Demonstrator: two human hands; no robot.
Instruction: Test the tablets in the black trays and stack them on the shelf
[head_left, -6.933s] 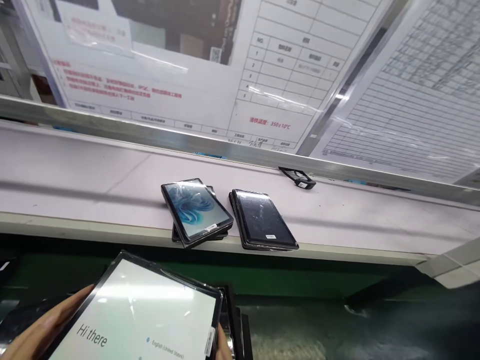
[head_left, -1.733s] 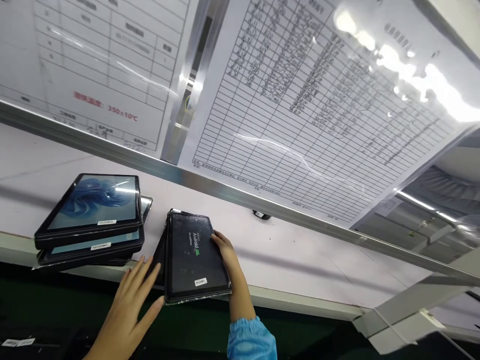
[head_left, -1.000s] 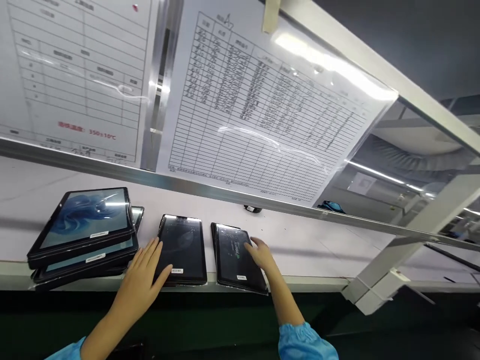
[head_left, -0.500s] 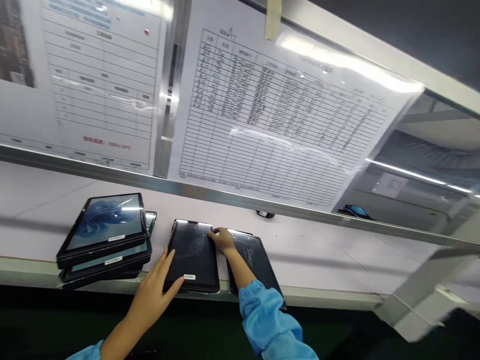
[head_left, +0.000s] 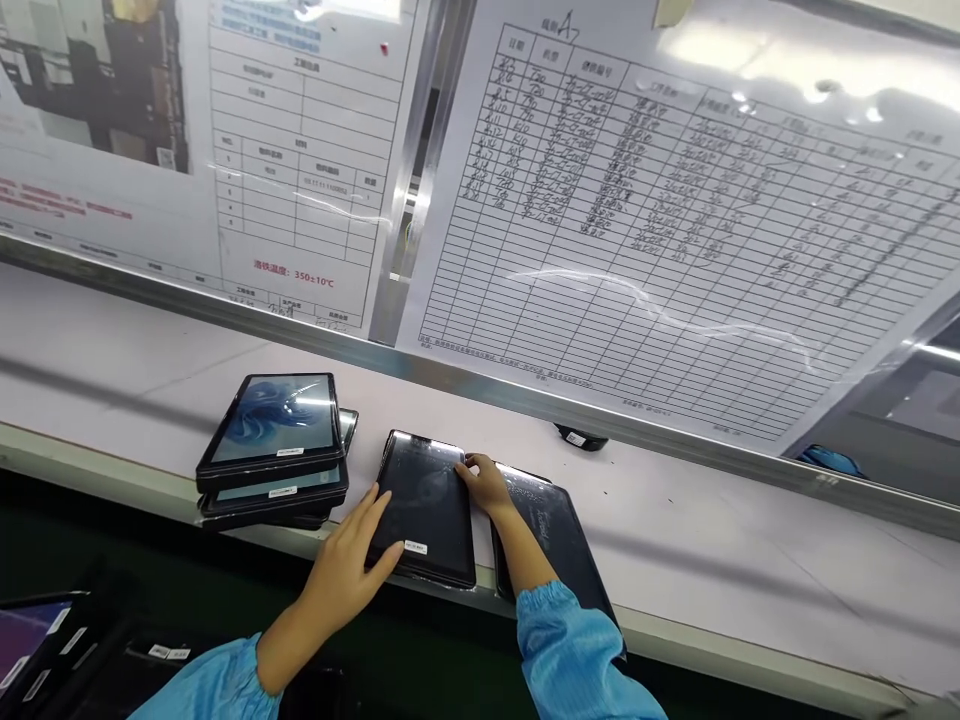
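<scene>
My left hand (head_left: 346,562) lies flat, fingers spread on the near-left edge of a dark glossy tablet (head_left: 427,505) at the shelf (head_left: 712,560) lip; my right hand (head_left: 486,484) pinches its far-right corner; second black slab (head_left: 551,530) lies just beside; lit stack (head_left: 274,445) to the left.

A pale shelf (head_left: 712,540) carries a tablet stack (head_left: 274,450), two dark tablets (head_left: 427,505) side by side, and a small black part (head_left: 576,437).

Five tablets can be counted on the shelf (head_left: 697,560): three stacked (head_left: 274,450), two dark ones (head_left: 429,505) laid flat, plus two posted sheets (head_left: 675,220).
</scene>
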